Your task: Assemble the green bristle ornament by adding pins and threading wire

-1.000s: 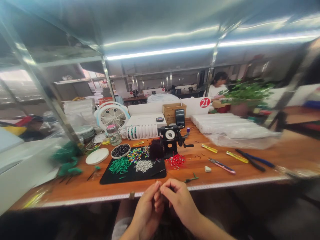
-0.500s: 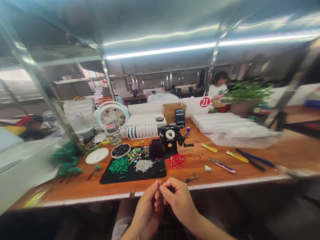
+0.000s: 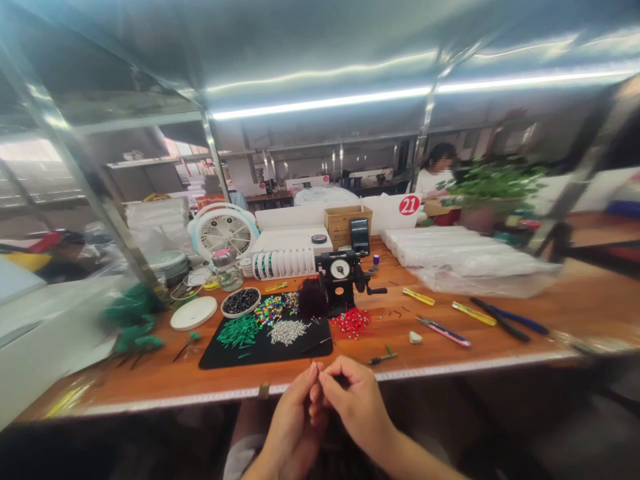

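My left hand (image 3: 299, 412) and my right hand (image 3: 354, 398) meet at the front edge of the table, thumbs and fingertips pinched together. Whatever sits between the fingertips is too small to make out. Just beyond them lies a black mat (image 3: 225, 353) bearing green tube pieces (image 3: 239, 331), silvery beads (image 3: 287, 331) and multicoloured beads (image 3: 269, 310). A heap of small red pieces (image 3: 353, 322) is right of the mat, below a black hand-cranked machine with a dial (image 3: 341, 269). Near my right hand rests a small green and black piece (image 3: 383, 359).
At right lie a pink-handled craft knife (image 3: 444, 331), pliers (image 3: 510, 321), yellow-cased items (image 3: 474, 312) and plastic-wrapped rolls (image 3: 460, 257). At left are a dish of black pieces (image 3: 241, 302), a white lid (image 3: 194, 313), a jar (image 3: 229, 272) and a fan (image 3: 225, 233). A person (image 3: 436, 177) sits beyond.
My hands stay pinched together in almost the same place, with only a slight shift of the fingers. The things on the table have not moved.
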### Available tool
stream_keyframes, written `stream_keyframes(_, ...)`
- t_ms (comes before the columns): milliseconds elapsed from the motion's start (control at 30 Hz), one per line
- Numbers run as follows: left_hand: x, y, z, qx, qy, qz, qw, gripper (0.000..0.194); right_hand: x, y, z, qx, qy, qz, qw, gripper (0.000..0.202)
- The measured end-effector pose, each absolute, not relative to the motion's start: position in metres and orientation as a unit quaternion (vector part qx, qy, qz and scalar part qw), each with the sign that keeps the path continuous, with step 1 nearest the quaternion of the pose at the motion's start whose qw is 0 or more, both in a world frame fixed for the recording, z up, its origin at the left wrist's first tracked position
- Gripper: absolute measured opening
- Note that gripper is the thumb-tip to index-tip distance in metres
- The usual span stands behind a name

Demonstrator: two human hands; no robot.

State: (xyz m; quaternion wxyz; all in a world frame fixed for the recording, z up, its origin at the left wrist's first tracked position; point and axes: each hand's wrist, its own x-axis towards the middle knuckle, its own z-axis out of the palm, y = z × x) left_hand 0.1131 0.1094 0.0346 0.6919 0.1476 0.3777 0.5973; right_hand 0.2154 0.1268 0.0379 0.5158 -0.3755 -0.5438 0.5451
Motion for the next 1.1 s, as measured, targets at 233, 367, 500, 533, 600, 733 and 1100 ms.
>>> stream_keyframes(233,0.114,0.1089,0.0354,0.155,0.379,0.599,0.688,0.037,0.2155,0.1271,0.0378,-0.369,-0.537,0.558,0.513,0.025)
stream_keyframes(367,0.114,0.1086,0.0368,0.157,0.381,0.596,0.689,0.037,0.216,0.1275,0.0386,-0.371,-0.538,0.555,0.514,0.024)
stream_keyframes(500,0.1138,0.108,0.0353,0.158,0.382,0.597,0.687,0.04,0.2158,0.1277,0.0409,-0.362,-0.528,0.57,0.515,0.024)
stream_keyframes(533,0.1137,0.108,0.0346,0.157,0.381,0.598,0.688,0.041,0.2158,0.1277,0.0415,-0.362,-0.525,0.573,0.515,0.024)
stream_keyframes(600,0.1137,0.1083,0.0338,0.154,0.379,0.598,0.689,0.041,0.2157,0.1276,0.0423,-0.362,-0.524,0.573,0.516,0.024)
stream_keyframes(733,0.114,0.1095,0.0345,0.155,0.381,0.594,0.692,0.041,0.216,0.1272,0.0417,-0.359,-0.522,0.576,0.517,0.024)
stream_keyframes(1100,0.1133,0.1091,0.0358,0.154,0.392,0.589,0.69,0.039,0.2159,0.1271,0.0398,-0.365,-0.518,0.578,0.515,0.024)
